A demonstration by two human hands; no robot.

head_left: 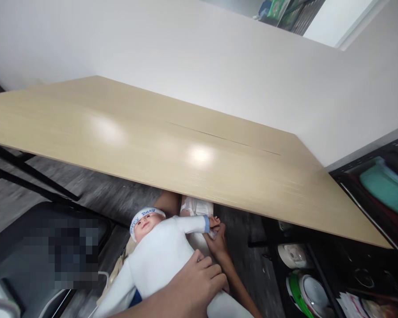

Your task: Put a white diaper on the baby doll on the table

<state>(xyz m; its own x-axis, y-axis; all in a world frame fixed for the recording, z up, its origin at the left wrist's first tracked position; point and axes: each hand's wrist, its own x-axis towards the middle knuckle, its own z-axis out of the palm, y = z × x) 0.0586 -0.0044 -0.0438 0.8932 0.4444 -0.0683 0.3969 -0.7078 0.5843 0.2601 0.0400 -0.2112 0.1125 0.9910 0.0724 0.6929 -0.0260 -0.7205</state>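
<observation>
A baby doll (159, 260) in a white suit and a "Happy Baby" headband lies face up below the table's near edge. My left hand (199, 282) comes in from the bottom and presses on the doll's belly with curled fingers. My right hand (219, 243) reaches in from the lower right and grips the doll's outstretched arm at its blue cuff (206, 223). A white padded thing (195, 205), perhaps a diaper, shows just past the doll, partly hidden under the table.
A long light-wood table (152, 132) fills the middle, against a white wall (219, 57). At right a black shelf (351, 185) holds a teal item (384, 185), white pots (293, 255) and a green-rimmed dish (305, 293). A dark seat (36, 221) stands left on grey flooring.
</observation>
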